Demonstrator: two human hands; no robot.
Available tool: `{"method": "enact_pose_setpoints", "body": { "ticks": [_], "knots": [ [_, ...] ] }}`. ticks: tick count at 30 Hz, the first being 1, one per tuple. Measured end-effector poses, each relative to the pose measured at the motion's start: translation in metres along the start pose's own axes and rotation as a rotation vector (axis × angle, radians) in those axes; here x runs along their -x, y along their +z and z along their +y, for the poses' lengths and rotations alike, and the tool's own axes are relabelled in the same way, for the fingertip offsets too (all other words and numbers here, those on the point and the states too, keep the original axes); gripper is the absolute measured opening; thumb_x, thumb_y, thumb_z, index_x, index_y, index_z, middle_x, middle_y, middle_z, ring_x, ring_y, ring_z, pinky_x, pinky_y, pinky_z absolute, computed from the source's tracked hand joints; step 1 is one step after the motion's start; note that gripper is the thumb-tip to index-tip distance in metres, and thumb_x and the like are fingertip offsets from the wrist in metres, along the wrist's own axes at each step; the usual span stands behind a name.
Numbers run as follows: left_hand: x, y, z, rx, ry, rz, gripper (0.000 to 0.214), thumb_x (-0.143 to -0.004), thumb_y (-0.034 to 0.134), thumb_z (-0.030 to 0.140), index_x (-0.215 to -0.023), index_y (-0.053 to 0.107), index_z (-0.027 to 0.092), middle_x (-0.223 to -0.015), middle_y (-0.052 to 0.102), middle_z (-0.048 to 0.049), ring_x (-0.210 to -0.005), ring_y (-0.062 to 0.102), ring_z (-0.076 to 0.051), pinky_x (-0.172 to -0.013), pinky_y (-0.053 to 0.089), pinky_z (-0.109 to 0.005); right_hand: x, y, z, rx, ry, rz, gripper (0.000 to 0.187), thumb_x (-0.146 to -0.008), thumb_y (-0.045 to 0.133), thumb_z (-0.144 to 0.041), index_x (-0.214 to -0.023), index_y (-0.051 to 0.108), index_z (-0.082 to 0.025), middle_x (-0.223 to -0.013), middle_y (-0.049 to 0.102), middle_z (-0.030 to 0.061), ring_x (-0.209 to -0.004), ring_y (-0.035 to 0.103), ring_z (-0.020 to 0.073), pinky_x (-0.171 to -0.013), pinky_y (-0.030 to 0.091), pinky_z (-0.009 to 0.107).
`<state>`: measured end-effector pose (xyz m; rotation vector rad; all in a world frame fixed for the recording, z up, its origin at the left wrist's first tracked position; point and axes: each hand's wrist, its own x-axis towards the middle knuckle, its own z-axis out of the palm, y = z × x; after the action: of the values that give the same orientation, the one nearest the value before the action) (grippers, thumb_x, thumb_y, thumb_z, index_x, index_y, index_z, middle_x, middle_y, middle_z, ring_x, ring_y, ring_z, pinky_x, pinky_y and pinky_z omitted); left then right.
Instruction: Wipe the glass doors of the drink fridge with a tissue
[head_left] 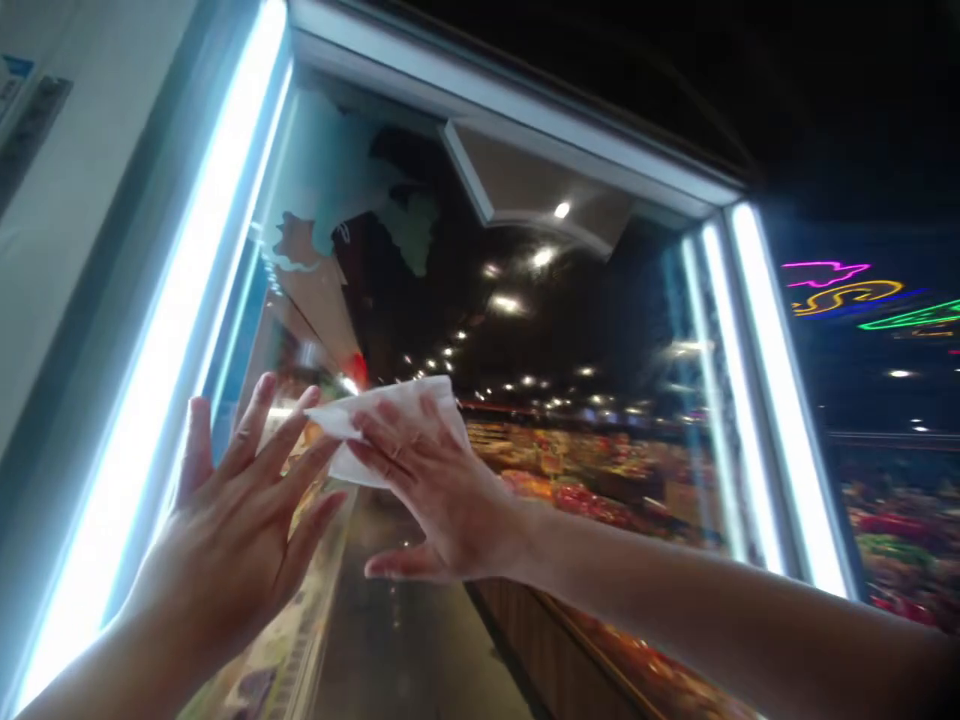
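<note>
A tall mirror (637, 330) stands in front of the person, edged by a bright left light strip (172, 330), a bright right light strip (787, 400) and a pale top frame (525, 115). A white cloth (409, 393) lies against its surface, a little left of the middle. The right hand (442, 500) is laid over it, fingers stretched out flat, pressing rather than gripping, with the thumb out to the side. The left hand (232, 520) is raised just beside it, fingers spread wide; whether they touch the cloth's corner or the mirror, I cannot tell. In the mirror show small ceiling lights (544, 257) in a dark room, a smooth floor (397, 620) and blurred heaps of red and orange goods (585, 500). Left of the frame is a pale wall (90, 200). To the right, beyond the strip, neon lines (877, 295) glow pink, yellow and green above more blurred, colourful goods
</note>
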<state>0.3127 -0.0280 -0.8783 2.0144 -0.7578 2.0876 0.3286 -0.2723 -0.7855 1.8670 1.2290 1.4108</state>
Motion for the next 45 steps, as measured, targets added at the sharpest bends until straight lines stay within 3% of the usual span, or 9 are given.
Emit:
{"method": "enact_pose_setpoints", "body": {
  "ticks": [7,12,17,22,27,33,38,43,45],
  "knots": [
    [-0.035,0.012,-0.002,-0.005,0.036,0.089,0.052,-0.101,0.041,0.047,-0.151,0.046,0.034,-0.164,0.041,-0.0008,-0.160,0.014,-0.027,-0.133,-0.005,-0.057,-0.040,-0.029,0.079,0.098,0.458,0.015,0.097,-0.096,0.020,-0.081,-0.166,0.001,-0.018,-0.174,0.002,0.0118,-0.162,-0.004,0.0315,-0.129,-0.001,0.063],
    [-0.047,0.020,0.001,0.011,0.055,0.106,0.064,-0.097,0.044,0.056,-0.157,0.036,0.034,-0.166,0.036,-0.0007,-0.160,0.013,-0.031,-0.133,-0.005,-0.057,-0.029,-0.036,0.098,0.159,0.187,-0.070,0.096,-0.096,0.031,-0.079,-0.166,-0.004,-0.024,-0.175,0.001,0.0063,-0.162,-0.004,0.0279,-0.130,0.000,0.061],
    [-0.050,0.025,0.013,-0.001,0.117,0.171,0.063,-0.099,0.038,0.049,-0.159,0.029,0.037,-0.168,0.030,0.0027,-0.159,0.018,-0.034,-0.132,0.004,-0.062,-0.017,-0.052,0.133,0.165,0.778,0.010,0.084,-0.102,0.019,-0.069,-0.166,0.000,-0.018,-0.174,0.002,0.0120,-0.161,-0.004,0.0324,-0.128,0.004,0.066],
    [-0.070,0.033,0.036,-0.004,0.169,0.214,0.060,-0.098,0.040,0.051,-0.157,0.032,0.042,-0.170,0.024,0.0058,-0.158,0.020,-0.035,-0.131,0.003,-0.064,0.011,-0.053,0.140,0.153,0.368,-0.041,0.091,-0.098,0.020,-0.078,-0.167,0.001,-0.021,-0.175,0.001,0.0065,-0.162,-0.006,0.0257,-0.132,0.001,0.053],
    [-0.103,0.048,0.078,-0.036,0.280,0.242,0.062,-0.100,0.039,0.047,-0.159,0.030,0.031,-0.167,0.034,-0.0066,-0.157,0.023,-0.035,-0.128,0.009,-0.067,0.054,-0.067,0.179,0.076,0.791,0.120,0.086,-0.100,0.010,-0.073,-0.166,0.006,-0.018,-0.174,0.008,0.0122,-0.161,-0.002,0.0327,-0.128,0.003,0.065],
    [-0.155,0.075,0.130,-0.059,0.325,0.172,0.057,-0.101,0.037,0.053,-0.145,0.055,0.022,-0.159,0.046,-0.0128,-0.155,0.028,-0.037,-0.128,0.011,-0.065,0.104,-0.075,0.199,0.105,0.346,0.001,0.087,-0.099,0.017,-0.077,-0.167,0.006,-0.023,-0.175,0.002,0.0048,-0.162,-0.005,0.0261,-0.131,-0.001,0.057],
    [-0.183,0.101,0.170,-0.049,0.329,0.128,0.060,-0.102,0.033,0.058,-0.145,0.054,0.022,-0.163,0.040,-0.0121,-0.158,0.021,-0.037,-0.127,0.005,-0.065,0.153,-0.090,0.243,0.030,0.845,0.135,0.085,-0.100,0.014,-0.074,-0.166,0.009,-0.021,-0.174,0.008,0.0106,-0.161,-0.005,0.0353,-0.126,-0.001,0.071],
    [-0.201,0.129,0.204,-0.089,0.288,0.062,0.059,-0.103,0.032,0.055,-0.151,0.047,0.023,-0.167,0.031,-0.0098,-0.159,0.016,-0.038,-0.126,0.003,-0.067,0.183,-0.089,0.244,0.073,0.365,-0.001,0.083,-0.100,0.024,-0.075,-0.166,0.007,-0.028,-0.174,0.008,0.0031,-0.162,-0.003,0.0291,-0.129,-0.005,0.064],
    [-0.207,0.138,0.213,-0.121,0.262,0.056,0.056,-0.104,0.032,0.052,-0.151,0.046,0.024,-0.168,0.031,-0.0081,-0.159,0.017,-0.037,-0.126,0.004,-0.067,0.193,-0.094,0.252,0.091,0.446,-0.014,0.081,-0.102,0.023,-0.071,-0.167,0.006,-0.025,-0.174,0.009,0.0047,-0.161,-0.002,0.0291,-0.129,-0.003,0.063]
  ]
}}
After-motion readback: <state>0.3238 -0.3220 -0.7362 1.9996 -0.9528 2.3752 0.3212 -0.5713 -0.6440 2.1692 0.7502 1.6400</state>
